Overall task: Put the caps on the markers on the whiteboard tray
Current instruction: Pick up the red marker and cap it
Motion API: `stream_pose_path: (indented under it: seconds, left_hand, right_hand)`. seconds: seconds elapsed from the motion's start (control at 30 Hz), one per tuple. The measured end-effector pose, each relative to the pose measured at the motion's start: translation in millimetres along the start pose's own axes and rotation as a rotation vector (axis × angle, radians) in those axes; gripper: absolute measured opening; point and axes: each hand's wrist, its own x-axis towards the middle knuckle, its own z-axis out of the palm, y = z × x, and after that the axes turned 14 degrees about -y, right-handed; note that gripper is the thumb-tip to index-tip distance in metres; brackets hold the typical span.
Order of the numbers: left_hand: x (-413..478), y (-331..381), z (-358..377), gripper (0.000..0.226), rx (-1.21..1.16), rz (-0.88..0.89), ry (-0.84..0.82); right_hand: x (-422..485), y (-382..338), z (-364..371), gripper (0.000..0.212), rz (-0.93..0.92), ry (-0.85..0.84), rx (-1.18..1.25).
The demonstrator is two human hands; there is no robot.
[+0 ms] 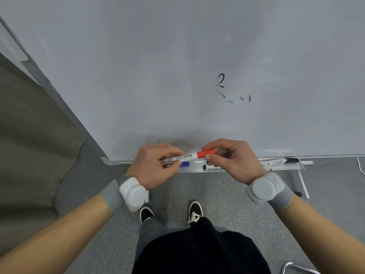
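I hold a white marker (pixel 184 156) level, just above the whiteboard tray (pixel 194 168). My left hand (pixel 156 167) grips its barrel. My right hand (pixel 233 160) pinches the red cap (pixel 206 153), which sits on the marker's right end. On the tray below lie a blue cap or marker end (pixel 185 164) and a small black cap (pixel 204 166), both partly hidden by my hands. Further right on the tray rests a white marker with a black cap (pixel 281 161).
The whiteboard (pixel 177 66) stands right in front of me, with a few black scribbles (pixel 221 84). Grey carpet and my shoes (pixel 194 212) are below. The board's stand leg (pixel 303 182) is at the right, and a metal chair frame (pixel 296 267) at the bottom right.
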Motion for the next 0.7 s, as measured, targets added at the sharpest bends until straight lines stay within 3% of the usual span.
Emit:
stream_pose_path:
  seconds: [0.13, 0.27, 0.5, 0.7]
  left_hand:
    - [5, 8, 1, 0.015, -0.04, 0.012, -0.009]
    - [12, 11, 4, 0.008, -0.097, -0.002, 0.005]
    - [20, 13, 29, 0.01, -0.078, 0.011, 0.011]
    - [17, -35, 39, 0.011, 0.223, -0.112, -0.104]
  right_hand:
    - [0, -1, 5, 0.02, -0.025, 0.003, 0.022]
    - [2, -1, 7, 0.017, -0.028, 0.029, 0.21]
    - [7, 0, 3, 0.002, 0.08, -0.055, 0.149]
    - [-17, 20, -47, 0.013, 0.242, 0.302, -0.022]
